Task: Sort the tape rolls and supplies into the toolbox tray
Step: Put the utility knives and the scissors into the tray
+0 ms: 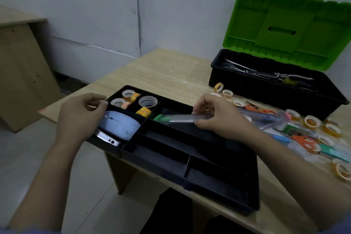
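Black toolbox tray [218,176] on the desk [171,70], tape rolls [129,94] in its far compartments
Right hand [218,116] grip pinches a clear ruler [182,118] over the tray; left hand [79,114] grip curls at the tray's left edge, beside a blue mouse [121,124]; loose rolls [311,121] lie right

A matt black plastic divided tray [224,194] is sitting on a pale wood-grain table [161,70]; just beyond the right hand's fingertips [197,109], a clear glossy plastic tube [182,118] is catching light, while a shiny metal clip [107,138] is gleaming beneath the left hand's fingers [98,104].
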